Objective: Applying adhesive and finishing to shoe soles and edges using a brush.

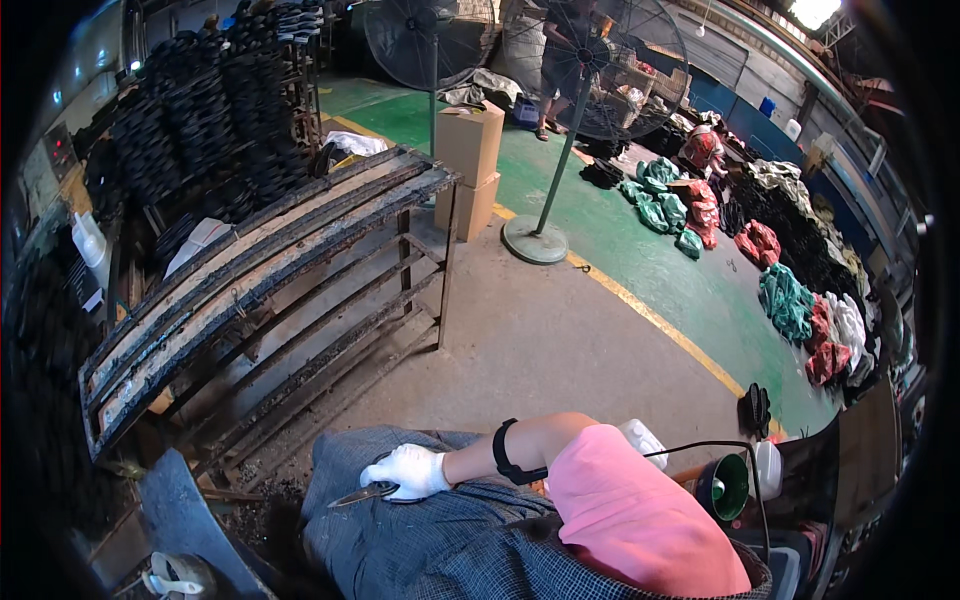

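My right hand [412, 471], in a white glove, rests over my lap at the lower middle. It is closed round a pointed scissors-like tool [358, 496], whose metal tip points left; the glove hides most of its handle. Under the hand lies the dark checked cloth of an apron [370, 545] across my legs. A black band [507, 455] circles the right forearm below a pink sleeve [630, 500]. My left hand is out of view.
A stained metal rack [300, 225] stands ahead on the left, with dark stacked pieces [200, 110] behind it. Cardboard boxes [467, 150] and a pedestal fan [545, 225] are beyond. Bagged bundles [785, 300] line the right. A green container [728, 485] sits near my right side.
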A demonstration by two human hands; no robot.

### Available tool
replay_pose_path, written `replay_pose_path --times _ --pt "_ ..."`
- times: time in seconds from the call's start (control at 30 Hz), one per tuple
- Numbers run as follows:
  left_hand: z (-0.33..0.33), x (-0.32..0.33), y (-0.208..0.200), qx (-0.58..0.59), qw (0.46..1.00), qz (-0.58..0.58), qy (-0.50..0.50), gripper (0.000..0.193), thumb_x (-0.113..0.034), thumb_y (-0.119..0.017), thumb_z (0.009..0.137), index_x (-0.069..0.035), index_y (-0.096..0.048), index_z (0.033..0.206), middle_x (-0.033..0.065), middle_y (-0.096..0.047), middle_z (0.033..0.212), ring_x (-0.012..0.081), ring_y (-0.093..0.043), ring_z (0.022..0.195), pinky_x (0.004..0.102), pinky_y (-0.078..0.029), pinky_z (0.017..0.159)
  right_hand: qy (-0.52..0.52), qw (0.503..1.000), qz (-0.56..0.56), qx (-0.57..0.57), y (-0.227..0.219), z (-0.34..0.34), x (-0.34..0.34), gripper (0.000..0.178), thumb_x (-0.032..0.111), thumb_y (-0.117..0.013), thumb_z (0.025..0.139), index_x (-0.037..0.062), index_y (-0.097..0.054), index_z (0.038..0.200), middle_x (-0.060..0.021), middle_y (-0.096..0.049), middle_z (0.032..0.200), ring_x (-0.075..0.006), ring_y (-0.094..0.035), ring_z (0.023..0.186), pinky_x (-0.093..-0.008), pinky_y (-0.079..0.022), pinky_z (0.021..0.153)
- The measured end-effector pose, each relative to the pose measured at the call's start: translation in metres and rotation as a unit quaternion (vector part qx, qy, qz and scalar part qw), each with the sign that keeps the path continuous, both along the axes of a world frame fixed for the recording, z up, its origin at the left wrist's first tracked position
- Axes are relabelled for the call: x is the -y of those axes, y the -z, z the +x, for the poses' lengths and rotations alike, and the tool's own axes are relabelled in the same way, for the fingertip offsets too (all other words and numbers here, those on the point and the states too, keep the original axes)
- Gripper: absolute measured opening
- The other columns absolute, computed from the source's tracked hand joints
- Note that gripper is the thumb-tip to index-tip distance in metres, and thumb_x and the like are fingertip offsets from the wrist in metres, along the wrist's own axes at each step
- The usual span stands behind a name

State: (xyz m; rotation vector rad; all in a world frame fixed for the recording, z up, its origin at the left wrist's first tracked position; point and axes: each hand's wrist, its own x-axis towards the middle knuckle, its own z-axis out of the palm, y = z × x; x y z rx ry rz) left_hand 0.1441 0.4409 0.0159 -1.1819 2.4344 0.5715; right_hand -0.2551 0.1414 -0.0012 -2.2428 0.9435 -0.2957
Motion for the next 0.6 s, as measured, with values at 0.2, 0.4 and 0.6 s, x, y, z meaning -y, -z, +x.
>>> replay_pose_path --times 0.2,0.4,0.6 --pt "0.002 0.001 0.002 -0.017 1.000 -0.009 -0.004 0.029 -0.014 -0.054 0.088 -0.005 -0.065 0.113 0.0182 -0.066 0.115 0.0350 -0.064 0.100 0.0454 -0.053 0.086 0.003 1.000 -0.010 0.015 0.005 -0.001 0.001 0.039 0.027 -0.069 0.088 0.0191 -0.059 0.124 -0.0147 -0.071 0.091 -0.0401 -0.070 0.083 -0.0499 -0.055 0.076" --pt "-0.001 0.004 -0.003 0.000 1.000 0.011 -0.014 0.029 -0.014 -0.053 0.088 -0.006 -0.065 0.113 0.0180 -0.065 0.114 0.0348 -0.064 0.099 0.0450 -0.053 0.086 -0.003 1.000 0.001 0.019 0.008 0.000 0.001 0.043 0.028 -0.069 0.086 0.0190 -0.057 0.127 -0.0189 -0.071 0.097 -0.0423 -0.070 0.090 -0.0527 -0.054 0.081" --pt "0.004 0.001 0.002 -0.012 1.000 -0.002 0.000 0.030 -0.013 -0.053 0.088 -0.005 -0.065 0.115 0.0191 -0.065 0.116 0.0354 -0.064 0.100 0.0450 -0.053 0.087 -0.003 0.999 -0.017 0.032 0.007 -0.001 0.000 0.041 0.025 -0.070 0.086 0.0172 -0.057 0.125 -0.0142 -0.070 0.095 -0.0397 -0.069 0.089 -0.0501 -0.054 0.078"
